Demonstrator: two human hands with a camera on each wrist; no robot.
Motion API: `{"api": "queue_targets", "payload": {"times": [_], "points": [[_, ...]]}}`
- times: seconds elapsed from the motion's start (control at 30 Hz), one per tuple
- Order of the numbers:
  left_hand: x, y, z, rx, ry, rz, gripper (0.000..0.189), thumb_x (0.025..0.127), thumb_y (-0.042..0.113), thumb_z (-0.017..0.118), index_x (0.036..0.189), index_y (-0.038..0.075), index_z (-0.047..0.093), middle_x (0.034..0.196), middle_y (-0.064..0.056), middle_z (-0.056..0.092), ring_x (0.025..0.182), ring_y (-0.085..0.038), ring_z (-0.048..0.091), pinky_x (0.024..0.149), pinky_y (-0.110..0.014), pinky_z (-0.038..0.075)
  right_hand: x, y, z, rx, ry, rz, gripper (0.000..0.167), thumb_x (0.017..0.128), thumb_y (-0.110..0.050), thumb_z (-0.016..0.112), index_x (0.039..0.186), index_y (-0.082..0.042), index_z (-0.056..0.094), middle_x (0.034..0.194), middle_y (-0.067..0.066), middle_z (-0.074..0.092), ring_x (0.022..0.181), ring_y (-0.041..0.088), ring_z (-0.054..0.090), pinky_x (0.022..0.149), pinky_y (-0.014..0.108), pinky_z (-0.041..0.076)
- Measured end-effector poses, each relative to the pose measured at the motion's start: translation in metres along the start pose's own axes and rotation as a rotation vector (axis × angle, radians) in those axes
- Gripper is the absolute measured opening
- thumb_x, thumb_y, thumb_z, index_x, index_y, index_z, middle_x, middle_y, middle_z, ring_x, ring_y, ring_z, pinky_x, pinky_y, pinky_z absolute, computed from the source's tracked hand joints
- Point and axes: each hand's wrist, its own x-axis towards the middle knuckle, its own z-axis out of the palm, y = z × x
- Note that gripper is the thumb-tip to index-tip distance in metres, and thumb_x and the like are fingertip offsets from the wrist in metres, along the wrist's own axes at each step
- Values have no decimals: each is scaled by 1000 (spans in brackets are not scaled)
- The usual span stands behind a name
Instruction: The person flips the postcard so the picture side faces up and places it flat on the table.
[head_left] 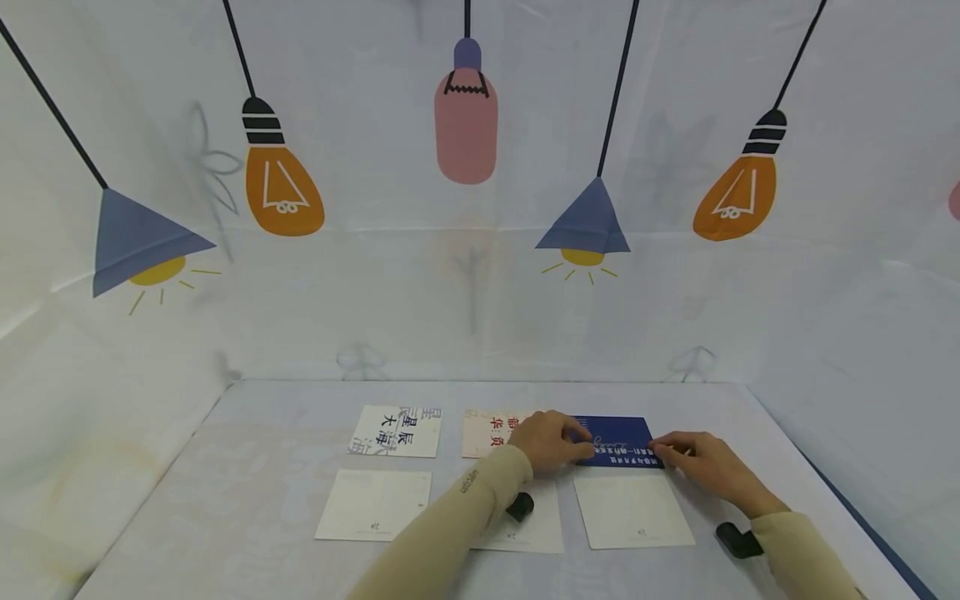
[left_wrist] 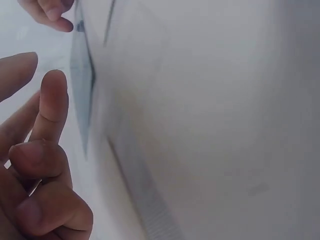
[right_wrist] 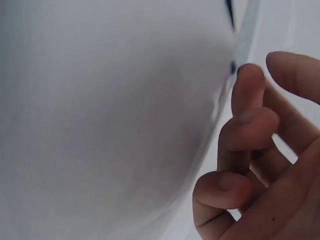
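Note:
A dark blue card with white printing lies on the white table between both hands. My left hand is at its left edge and partly covers an orange-printed card. In the left wrist view, thumb and index finger stand apart with nothing between them. At the blue card's right edge, my right hand touches it with its fingertips. The right wrist view shows a gap between thumb and index finger, the other fingers loosely bent.
A white card with dark characters lies at the back left. The front row has a blank-looking card at left, another partly under the left forearm, and a third at right. A lamp-printed curtain hangs behind the table.

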Motion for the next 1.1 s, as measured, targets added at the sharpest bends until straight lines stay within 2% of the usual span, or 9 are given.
{"api": "queue_targets", "payload": {"times": [0.23, 0.4, 0.53, 0.7, 0.8, 0.93, 1.1], "points": [[-14, 9, -21, -46, 5, 62, 16, 93, 43, 72, 102, 32, 79, 75, 21, 63, 68, -2, 56, 59, -24, 43, -2, -11, 1, 23, 76, -31, 40, 102, -37, 62, 126, -5, 68, 98, 3, 67, 81, 19, 55, 62, 31, 47], [-29, 10, -29, -74, 23, 108, 20, 93, 46, 71, 105, 31, 77, 82, 23, 64, 70, 0, 56, 59, -23, 44, -4, -21, 4, 47, 114, -69, 41, 101, -35, 65, 129, -5, 65, 109, 10, 68, 81, 18, 58, 63, 30, 48], [-42, 9, -34, -44, 29, 149, 23, 93, 47, 71, 107, 29, 77, 83, 23, 63, 70, 1, 55, 61, -22, 44, -7, -33, 8, 50, 151, -127, 41, 100, -34, 66, 131, -6, 63, 111, 11, 67, 82, 17, 59, 64, 30, 48], [-58, -2, -43, 79, 73, 199, 25, 94, 45, 71, 109, 26, 78, 83, 23, 63, 76, 3, 55, 67, -19, 45, -12, -51, 13, 58, 194, -199, 42, 99, -30, 68, 134, -7, 61, 113, 10, 68, 89, 20, 63, 68, 33, 50], [-68, -10, -53, 125, 97, 218, 27, 94, 45, 71, 110, 25, 78, 86, 23, 64, 81, -2, 58, 71, -20, 46, -15, -61, 14, 61, 210, -227, 43, 99, -29, 69, 135, -8, 60, 115, 9, 68, 93, 22, 63, 71, 34, 51], [-82, -19, -73, 135, 122, 236, 28, 93, 42, 73, 112, 22, 77, 91, 19, 66, 90, -13, 60, 76, -23, 47, -19, -70, 17, 62, 243, -233, 43, 98, -29, 69, 136, -9, 60, 115, 6, 69, 96, 21, 61, 74, 32, 51], [-98, -30, -97, 137, 127, 219, 28, 93, 39, 75, 115, 23, 76, 98, 11, 68, 98, -18, 58, 82, -26, 48, -22, -79, 26, 97, 243, -253, 44, 99, -31, 68, 137, -9, 59, 116, 7, 69, 97, 17, 61, 76, 27, 52]]}}
